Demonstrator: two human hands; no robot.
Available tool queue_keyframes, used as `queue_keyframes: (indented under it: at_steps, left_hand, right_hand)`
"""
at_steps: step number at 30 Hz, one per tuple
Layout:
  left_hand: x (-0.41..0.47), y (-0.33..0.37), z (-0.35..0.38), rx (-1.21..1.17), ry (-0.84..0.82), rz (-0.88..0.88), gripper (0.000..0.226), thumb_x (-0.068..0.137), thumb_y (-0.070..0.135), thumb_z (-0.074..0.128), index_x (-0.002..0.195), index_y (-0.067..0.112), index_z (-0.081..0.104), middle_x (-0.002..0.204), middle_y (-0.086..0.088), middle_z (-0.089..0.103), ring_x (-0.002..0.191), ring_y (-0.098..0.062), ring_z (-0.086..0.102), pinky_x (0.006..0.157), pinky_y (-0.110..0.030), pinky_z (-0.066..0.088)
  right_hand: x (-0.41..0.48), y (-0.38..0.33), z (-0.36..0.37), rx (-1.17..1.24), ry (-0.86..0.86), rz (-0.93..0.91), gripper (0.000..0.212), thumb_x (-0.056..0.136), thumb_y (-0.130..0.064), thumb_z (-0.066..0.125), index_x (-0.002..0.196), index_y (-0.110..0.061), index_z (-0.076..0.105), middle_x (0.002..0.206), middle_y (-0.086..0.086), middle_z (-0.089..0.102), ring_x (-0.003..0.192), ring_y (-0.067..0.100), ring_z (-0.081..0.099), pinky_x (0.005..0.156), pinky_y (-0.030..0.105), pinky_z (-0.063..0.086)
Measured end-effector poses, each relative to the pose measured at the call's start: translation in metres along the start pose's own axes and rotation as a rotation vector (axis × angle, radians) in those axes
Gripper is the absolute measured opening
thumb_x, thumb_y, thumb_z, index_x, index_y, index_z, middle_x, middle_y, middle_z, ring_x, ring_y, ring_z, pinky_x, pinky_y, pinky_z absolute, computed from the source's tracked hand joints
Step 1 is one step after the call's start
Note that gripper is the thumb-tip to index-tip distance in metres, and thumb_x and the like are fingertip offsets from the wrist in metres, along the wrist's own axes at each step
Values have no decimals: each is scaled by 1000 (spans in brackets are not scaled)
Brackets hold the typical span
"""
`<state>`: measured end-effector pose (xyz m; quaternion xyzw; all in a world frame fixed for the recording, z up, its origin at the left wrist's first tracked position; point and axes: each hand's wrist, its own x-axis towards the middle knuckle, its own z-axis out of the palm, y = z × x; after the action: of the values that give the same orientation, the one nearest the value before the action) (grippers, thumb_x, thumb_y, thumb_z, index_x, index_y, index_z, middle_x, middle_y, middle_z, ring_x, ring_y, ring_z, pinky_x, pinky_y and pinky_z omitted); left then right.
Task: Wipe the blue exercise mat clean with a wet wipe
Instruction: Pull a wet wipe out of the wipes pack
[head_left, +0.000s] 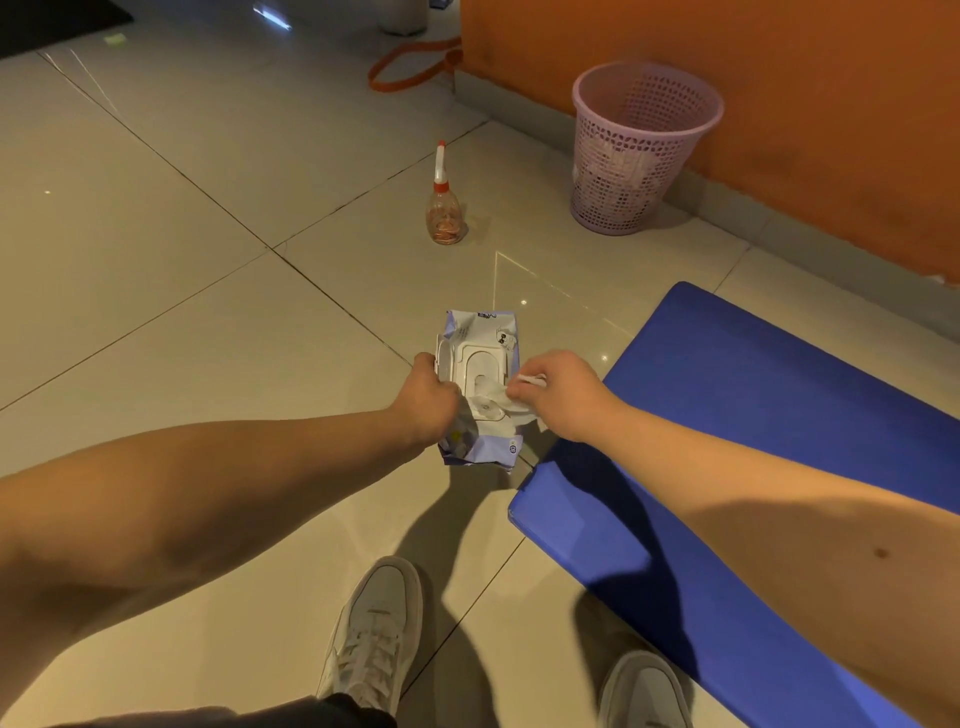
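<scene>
The person is standing on a tiled floor (208, 260), both bare arms reaching forward and down. The left hand (426, 395) is gripping the left side of a pack of wet wipes (480, 332), its fingers curled round the edge of the pack. The right hand (563, 392) is pinching a white wet wipe (493, 397) between thumb and fingertips, and the wipe is sticking out of the white plastic opening on top of the pack. Whether the pack is resting on the floor or is lifted off it cannot be told. The blue mat (753, 415) is lying flat on the floor just to the right of the pack, running under the right forearm and along the foot of an orange wall (779, 78). A spray bottle (445, 208) with a red and white nozzle is standing upright on the floor beyond the pack, well apart from it. A pink basket (641, 150) is standing against the wall, with something pale showing through its mesh. An orange strap (410, 67) is lying on the floor by the wall's corner. Two light shoes (374, 623) are showing at the bottom edge.
</scene>
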<state>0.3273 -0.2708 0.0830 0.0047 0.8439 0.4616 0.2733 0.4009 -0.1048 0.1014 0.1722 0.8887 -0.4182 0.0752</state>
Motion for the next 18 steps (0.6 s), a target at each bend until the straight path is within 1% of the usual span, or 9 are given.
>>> queue_keyframes:
  at_steps: [3, 4, 6, 7, 9, 12, 14, 16, 18]
  left_hand:
    - [-1, -3, -2, 28, -4, -20, 29, 93, 0, 41, 121, 6, 40, 107, -17, 54, 86, -29, 56, 71, -44, 53]
    - [-1, -4, -3, 32, -3, -21, 28, 93, 0, 41, 120, 6, 40, 106, -17, 54, 85, -28, 55, 71, -42, 52]
    - [0, -5, -6, 32, 1, -24, 26, 94, 1, 42, 119, 7, 40, 107, -16, 53, 86, -26, 55, 75, -43, 53]
    - [0, -5, -7, 28, 1, -26, 26, 94, 1, 42, 118, 8, 39, 108, -16, 54, 87, -26, 55, 78, -44, 55]
    - [0, -5, -9, 20, 5, -26, 27, 94, 1, 42, 119, 10, 38, 109, -15, 54, 86, -23, 56, 76, -43, 56]
    - [0, -4, -9, -4, 4, -16, 32, 94, 1, 44, 125, 9, 39, 111, -14, 54, 88, -22, 56, 76, -41, 55]
    - [-1, -3, -9, -11, 4, -6, 34, 94, 1, 45, 127, 8, 40, 114, -14, 55, 94, -24, 57, 81, -43, 54]
    - [-3, -1, -8, -21, 7, 2, 34, 93, 1, 46, 126, 8, 41, 115, -15, 55, 99, -27, 58, 84, -45, 54]
    - [-5, 1, -6, -29, -1, 10, 33, 91, 1, 46, 123, 9, 42, 114, -15, 56, 101, -29, 59, 86, -48, 55]
  right_hand:
    - [1, -7, -5, 182, 45, 6, 20, 102, -26, 61, 111, -11, 70, 118, 6, 62, 106, 20, 58, 84, 24, 39]
    - [1, -10, -6, 287, 70, 30, 20, 102, -26, 59, 110, -12, 71, 116, 9, 66, 101, 22, 62, 82, 27, 45]
    - [2, -13, -11, 417, 152, 68, 16, 100, -22, 57, 90, -14, 66, 94, 14, 70, 73, 19, 60, 65, 25, 47]
    - [3, -14, -13, 416, 199, 72, 19, 99, -19, 56, 80, -15, 58, 80, 10, 63, 63, 14, 52, 57, 21, 43]
    - [4, -13, -15, 421, 243, 81, 22, 98, -15, 56, 77, -15, 48, 72, 2, 49, 61, 12, 47, 53, 18, 42]
    - [6, -8, -12, 446, 199, 116, 13, 100, -21, 51, 89, -15, 48, 84, 3, 51, 77, 19, 54, 70, 40, 56]
    - [3, -7, -10, 339, 173, 163, 17, 101, -33, 53, 105, -18, 49, 91, 1, 55, 75, 16, 53, 68, 35, 50]
    - [-2, -6, -9, 192, 114, 177, 42, 94, -43, 67, 119, -17, 47, 95, -2, 56, 75, 12, 54, 61, 29, 43]
    - [-5, -4, -5, 16, 58, 187, 68, 83, -45, 80, 131, -15, 43, 102, 0, 57, 85, 16, 57, 68, 32, 48]
